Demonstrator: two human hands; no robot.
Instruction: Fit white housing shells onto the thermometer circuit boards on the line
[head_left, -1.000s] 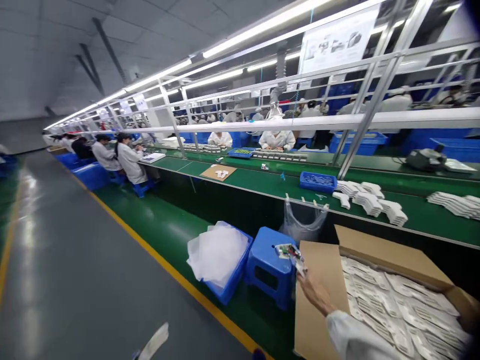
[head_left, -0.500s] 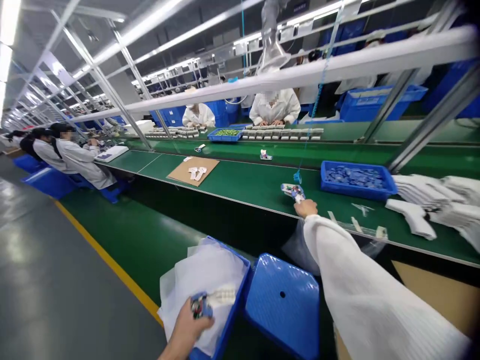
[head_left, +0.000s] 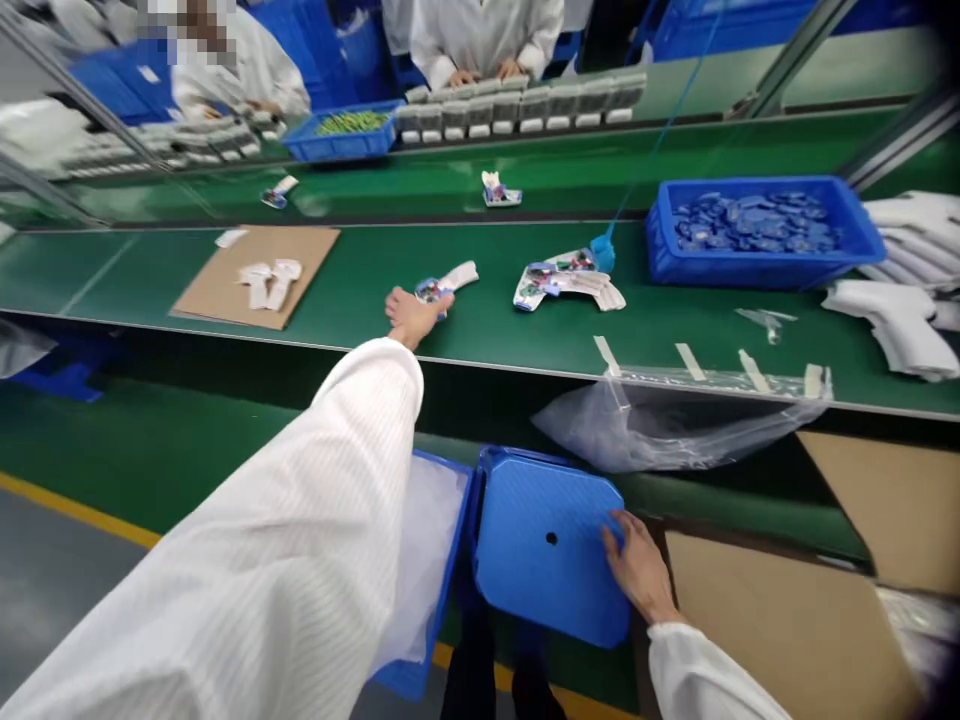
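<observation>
Left hand [head_left: 411, 318] closes on a small packet [head_left: 450, 282] on the bench [head_left: 360, 250], short of a packet pile [head_left: 566, 282]; right hand [head_left: 637, 570] lies open on a blue stool [head_left: 547, 570].

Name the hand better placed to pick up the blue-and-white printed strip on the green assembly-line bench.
Left, likely: the left hand is already at the blue-and-white printed strip on the green assembly-line bench, while the right hand rests low on the blue plastic stool, below the bench edge.
</observation>
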